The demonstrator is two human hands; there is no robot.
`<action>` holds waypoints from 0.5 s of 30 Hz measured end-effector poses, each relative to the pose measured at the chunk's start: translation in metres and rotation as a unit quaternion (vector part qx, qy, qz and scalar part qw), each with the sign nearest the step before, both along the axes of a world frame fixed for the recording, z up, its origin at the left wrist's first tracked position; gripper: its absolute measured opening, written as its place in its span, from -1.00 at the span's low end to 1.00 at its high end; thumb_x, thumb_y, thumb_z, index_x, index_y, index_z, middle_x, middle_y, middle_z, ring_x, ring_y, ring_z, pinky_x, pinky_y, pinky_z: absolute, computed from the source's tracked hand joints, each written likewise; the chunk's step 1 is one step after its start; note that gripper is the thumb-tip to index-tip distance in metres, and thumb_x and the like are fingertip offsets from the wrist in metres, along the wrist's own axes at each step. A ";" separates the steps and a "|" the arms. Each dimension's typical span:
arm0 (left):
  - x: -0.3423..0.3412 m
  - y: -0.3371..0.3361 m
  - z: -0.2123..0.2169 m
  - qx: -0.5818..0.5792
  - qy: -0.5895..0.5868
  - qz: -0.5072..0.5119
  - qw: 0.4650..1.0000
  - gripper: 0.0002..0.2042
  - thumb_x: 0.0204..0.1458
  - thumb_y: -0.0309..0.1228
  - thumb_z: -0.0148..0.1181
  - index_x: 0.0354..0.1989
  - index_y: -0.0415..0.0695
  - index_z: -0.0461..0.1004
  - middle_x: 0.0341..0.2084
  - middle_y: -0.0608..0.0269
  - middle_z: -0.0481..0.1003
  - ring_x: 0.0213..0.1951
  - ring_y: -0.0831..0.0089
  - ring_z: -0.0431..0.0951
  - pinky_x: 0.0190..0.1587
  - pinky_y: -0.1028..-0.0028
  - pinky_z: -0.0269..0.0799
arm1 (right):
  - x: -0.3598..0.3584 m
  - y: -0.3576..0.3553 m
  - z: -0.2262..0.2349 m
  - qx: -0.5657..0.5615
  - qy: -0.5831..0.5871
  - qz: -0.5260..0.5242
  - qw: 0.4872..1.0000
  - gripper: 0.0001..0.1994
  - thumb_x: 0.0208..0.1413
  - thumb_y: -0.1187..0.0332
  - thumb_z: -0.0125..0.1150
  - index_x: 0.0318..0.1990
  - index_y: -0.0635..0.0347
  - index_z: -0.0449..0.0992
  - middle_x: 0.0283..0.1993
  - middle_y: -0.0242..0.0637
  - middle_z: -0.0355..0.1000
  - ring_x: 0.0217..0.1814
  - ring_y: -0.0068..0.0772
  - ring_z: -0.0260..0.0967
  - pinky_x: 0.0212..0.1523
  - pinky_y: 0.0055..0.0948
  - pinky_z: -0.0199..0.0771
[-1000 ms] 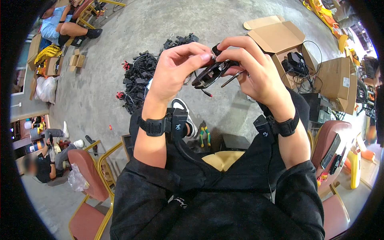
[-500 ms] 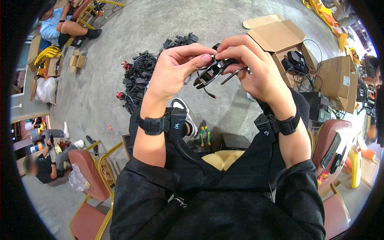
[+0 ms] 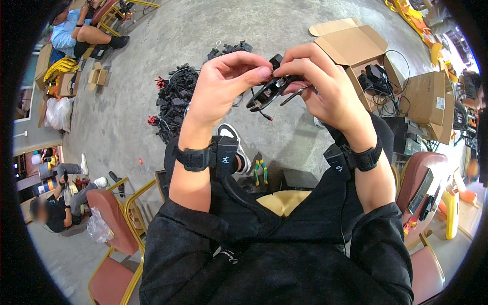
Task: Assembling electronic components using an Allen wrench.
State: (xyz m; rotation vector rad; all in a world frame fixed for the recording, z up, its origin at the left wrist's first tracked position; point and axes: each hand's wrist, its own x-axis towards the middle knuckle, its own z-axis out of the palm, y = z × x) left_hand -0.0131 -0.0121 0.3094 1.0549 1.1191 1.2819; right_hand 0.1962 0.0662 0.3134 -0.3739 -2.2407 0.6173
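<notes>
My right hand (image 3: 323,84) is closed around a black brake lever (image 3: 264,96), out in front of me above my knees. The lever's body slants down to the left, and a short cable with a red-tipped plug (image 3: 268,117) hangs below it. A thin dark arm of the lever sticks out under the right fingers. At the lever's upper left edge my left hand (image 3: 223,84) is closed, thumb and forefinger pinched together. Whatever lies between those fingertips is hidden. Both wrists wear black straps with small boxes.
A pile of similar black parts with red-tipped cables (image 3: 178,96) lies on the concrete floor beyond my left arm. Pliers (image 3: 261,170) with green and yellow handles stand between my legs. An open cardboard box (image 3: 356,43) holds black parts at right. Chairs flank me; two people sit at left.
My left fingertips have shifted slightly left along the lever's upper edge. The right hand and the lever stay nearly in place.
</notes>
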 end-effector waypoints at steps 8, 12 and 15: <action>0.003 0.001 -0.001 0.047 -0.119 -0.014 0.992 -0.65 0.08 -0.59 0.32 0.06 -0.24 0.48 -0.19 0.14 0.61 -0.16 0.47 0.61 -0.02 0.51 0.53 | 0.000 0.001 0.000 0.017 0.010 -0.014 1.000 -0.62 -0.14 0.63 0.27 -0.13 0.00 0.52 -0.08 -0.43 0.44 -0.30 -0.18 0.54 -0.43 -0.29 0.55; 0.004 0.005 -0.003 0.008 -0.057 0.002 0.998 -0.65 0.11 -0.63 0.24 0.08 -0.28 0.42 -0.14 0.12 0.59 -0.11 0.47 0.59 -0.06 0.58 0.53 | 0.000 0.001 0.000 0.032 -0.005 -0.014 0.999 -0.60 -0.16 0.65 0.27 -0.12 -0.01 0.52 -0.07 -0.43 0.44 -0.30 -0.19 0.54 -0.44 -0.29 0.55; 0.005 0.003 -0.001 0.039 -0.070 0.000 0.997 -0.66 0.08 -0.61 0.30 0.05 -0.25 0.46 -0.19 0.09 0.61 -0.11 0.43 0.62 -0.02 0.49 0.55 | 0.000 0.000 0.000 0.023 0.007 -0.022 0.999 -0.60 -0.16 0.64 0.27 -0.12 -0.01 0.52 -0.08 -0.42 0.43 -0.30 -0.18 0.54 -0.44 -0.29 0.55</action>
